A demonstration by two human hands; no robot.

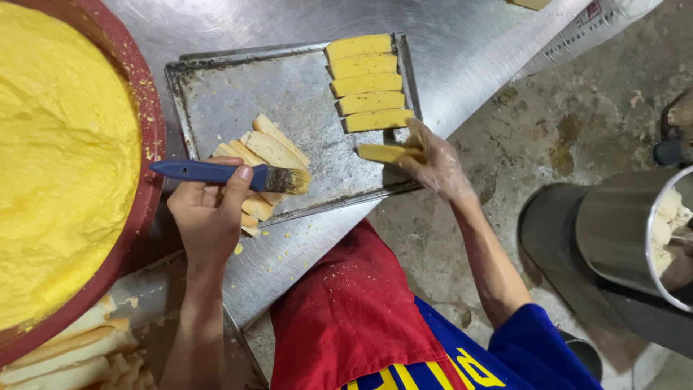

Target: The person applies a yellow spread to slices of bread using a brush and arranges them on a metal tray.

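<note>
While the left hand point(209, 217) grips a blue brush point(227, 174) by its handle, thumb laid over the top, the bristles sit yellow with batter and point toward three o'clock, over the tray point(238, 94). Under that hand and brush lies a loose heap of plain bread sticks point(263, 155), pale and fanned out at the tray's seven o'clock corner, a few sticking over the rim.

The right hand point(437, 162), smeared with batter, pinches one coated stick point(386, 152) between fingers and thumb at the tray's four o'clock edge, just below a row of five coated sticks point(369, 83). Those five lie side by side, touching, stacked from twelve o'clock down along the tray's right side, all bright yellow.

The tray rests at a slant on a steel counter point(462, 50), crumbs scattered around it. At nine o'clock stands a big red bowl point(144, 94) heaped with yellow batter point(58, 144), its rim just beside the tray. Below the bowl, at seven o'clock, more plain bread point(65, 354) is piled. At three o'clock, off the counter, a steel pot point(628, 231) tilts above the stained floor point(577, 123). The person wears a red apron point(346, 318) over a blue shirt point(534, 347).
</note>
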